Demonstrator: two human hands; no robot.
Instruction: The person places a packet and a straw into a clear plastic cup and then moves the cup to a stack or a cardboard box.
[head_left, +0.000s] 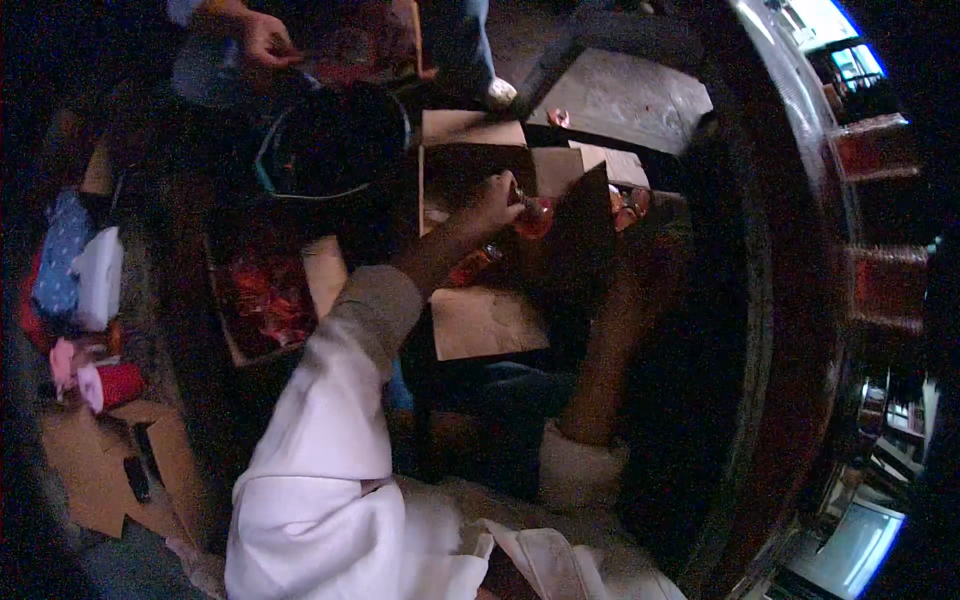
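Observation:
My left hand (503, 198) reaches over an open cardboard box (490, 325), its fingers closed on the narrow end of a round, shiny red-orange object (535, 218). What kind of object it is cannot be made out. Another shiny orange-red piece (475, 265) lies inside the box, under my left wrist. On the right, my right hand (650, 250) is in deep shadow and smeared by motion, so its fingers do not show. Just beyond it are more shiny orange pieces (628, 208) beside pale cardboard flaps.
A co-worker's hand (268, 42) is at the upper left, above a dark, pale-rimmed container (335, 190). A box of shiny red material (265, 300) stands left of my arm. A grey board (630, 100) lies at the back; a long ledge (755, 330) runs along the right.

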